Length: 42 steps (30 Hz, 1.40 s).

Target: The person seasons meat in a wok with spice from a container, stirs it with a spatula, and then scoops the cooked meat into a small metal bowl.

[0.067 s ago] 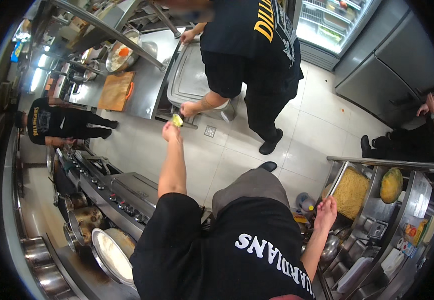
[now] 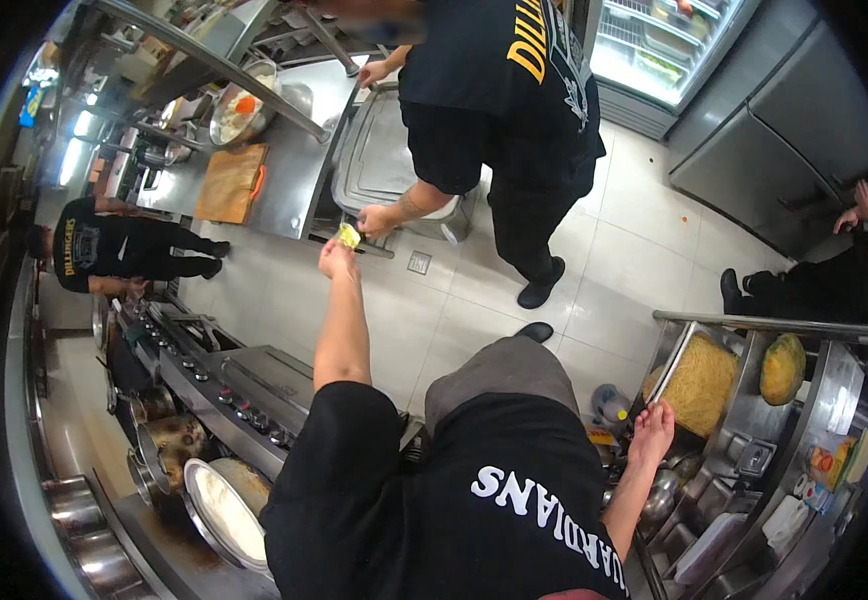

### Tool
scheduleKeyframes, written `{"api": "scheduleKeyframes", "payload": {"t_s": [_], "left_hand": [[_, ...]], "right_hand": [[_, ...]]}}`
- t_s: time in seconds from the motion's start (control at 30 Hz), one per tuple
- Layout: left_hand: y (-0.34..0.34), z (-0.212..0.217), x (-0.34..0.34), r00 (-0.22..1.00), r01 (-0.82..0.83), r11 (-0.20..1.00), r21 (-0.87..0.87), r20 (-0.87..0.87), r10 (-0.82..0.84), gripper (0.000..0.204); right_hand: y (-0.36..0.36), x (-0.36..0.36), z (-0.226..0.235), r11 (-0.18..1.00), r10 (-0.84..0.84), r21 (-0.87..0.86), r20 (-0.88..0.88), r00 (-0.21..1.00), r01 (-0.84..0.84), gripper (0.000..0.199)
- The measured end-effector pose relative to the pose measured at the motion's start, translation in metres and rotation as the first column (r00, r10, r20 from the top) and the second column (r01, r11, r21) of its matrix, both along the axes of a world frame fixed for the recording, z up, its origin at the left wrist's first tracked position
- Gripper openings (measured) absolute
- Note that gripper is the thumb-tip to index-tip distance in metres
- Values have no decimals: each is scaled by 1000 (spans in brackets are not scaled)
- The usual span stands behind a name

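Observation:
My left hand [image 2: 336, 259] is stretched out ahead, its fingers pinching a small yellow-green piece [image 2: 348, 236] whose kind I cannot make out. A co-worker's hand [image 2: 378, 220] is right beside that piece; whether it touches it I cannot tell. On the other side, my right hand [image 2: 652, 432] has its fingers curled together by the near corner of a metal tray of pale yellow noodles [image 2: 702, 385]. Anything inside those fingers is hidden.
A co-worker [image 2: 499, 110] stands ahead beside a grey lidded bin [image 2: 379, 150]. To the left are a wooden cutting board [image 2: 229, 185] on a steel counter and a stove with several pots [image 2: 169, 445]. Another person [image 2: 834, 275] is at the far right.
My left hand has shifted slightly left and away from me with the yellow-green piece. My right hand has dropped slightly. The co-worker's hand near the piece stays about where it was.

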<state>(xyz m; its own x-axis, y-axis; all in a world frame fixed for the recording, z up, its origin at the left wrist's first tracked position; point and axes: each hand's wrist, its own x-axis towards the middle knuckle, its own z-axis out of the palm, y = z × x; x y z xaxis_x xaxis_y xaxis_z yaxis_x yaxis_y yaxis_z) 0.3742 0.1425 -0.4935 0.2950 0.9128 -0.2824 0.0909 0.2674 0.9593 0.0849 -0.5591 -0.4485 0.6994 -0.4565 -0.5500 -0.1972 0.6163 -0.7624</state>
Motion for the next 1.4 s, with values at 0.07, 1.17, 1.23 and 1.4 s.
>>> {"api": "scheduleKeyframes", "payload": {"t_s": [0.07,1.17,1.23,1.4], "left_hand": [[4,14,19,1000,-5,1000,12,11,5,16],[-22,-23,59,933,266,957,-111,-218,-285,15],[-22,-18,67,862,267,960,80,-465,-201,8],[-20,18,69,957,-170,978,117,-217,193,15]], "right_hand": [[-10,-30,-16,994,-108,-44,-63,992,105,24],[166,-450,79,190,-926,-807,42,-375,-560,53],[146,-376,60,343,-902,-854,-183,-391,-391,55],[67,-246,106,98,-986,-782,-158,44,-615,55]]}}
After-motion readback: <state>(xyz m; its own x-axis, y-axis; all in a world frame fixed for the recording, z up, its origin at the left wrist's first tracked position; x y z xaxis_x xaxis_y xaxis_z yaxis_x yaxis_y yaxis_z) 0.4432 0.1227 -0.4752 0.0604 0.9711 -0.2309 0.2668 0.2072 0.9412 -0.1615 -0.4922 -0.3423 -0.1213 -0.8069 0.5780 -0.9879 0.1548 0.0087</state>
